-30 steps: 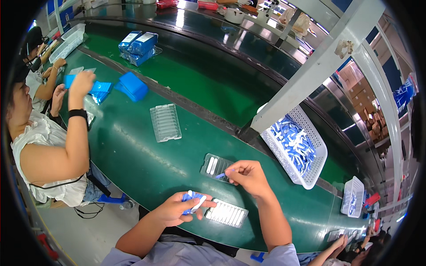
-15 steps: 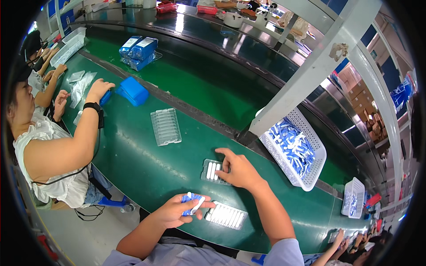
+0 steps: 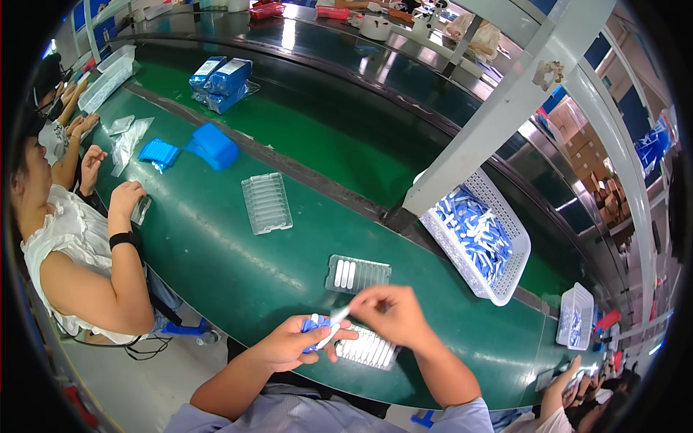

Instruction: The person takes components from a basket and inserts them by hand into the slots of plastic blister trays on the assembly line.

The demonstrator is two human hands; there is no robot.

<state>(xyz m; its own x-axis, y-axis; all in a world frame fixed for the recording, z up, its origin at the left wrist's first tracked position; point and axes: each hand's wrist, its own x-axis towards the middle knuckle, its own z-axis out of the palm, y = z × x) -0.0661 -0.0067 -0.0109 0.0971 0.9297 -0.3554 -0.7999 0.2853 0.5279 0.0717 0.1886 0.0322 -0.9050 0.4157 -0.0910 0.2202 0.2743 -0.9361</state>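
Green table (image 3: 216,252) curving across the view, carrying everything; white mesh basket (image 3: 505,238) of blue-and-white pieces off to the right; empty clear tray (image 3: 266,203) lying well apart toward the middle; grey tray (image 3: 357,273) with a few white pieces seated in its slots just beyond the hands; fuller tray (image 3: 372,350) of white pieces under the right wrist, at the near edge. Left hand (image 3: 292,345) clenched round a small bundle of blue-and-white pieces (image 3: 315,326); right hand (image 3: 390,314) pinching one slim white piece (image 3: 338,315) at its end, tip touching the bundle. Probably light, rigid plastic, smooth and apt to slip; best taken by the sides near one end with fingertips, gently, given how small. Neighbour's hand (image 3: 126,198) resting at the left on a small clear packet.
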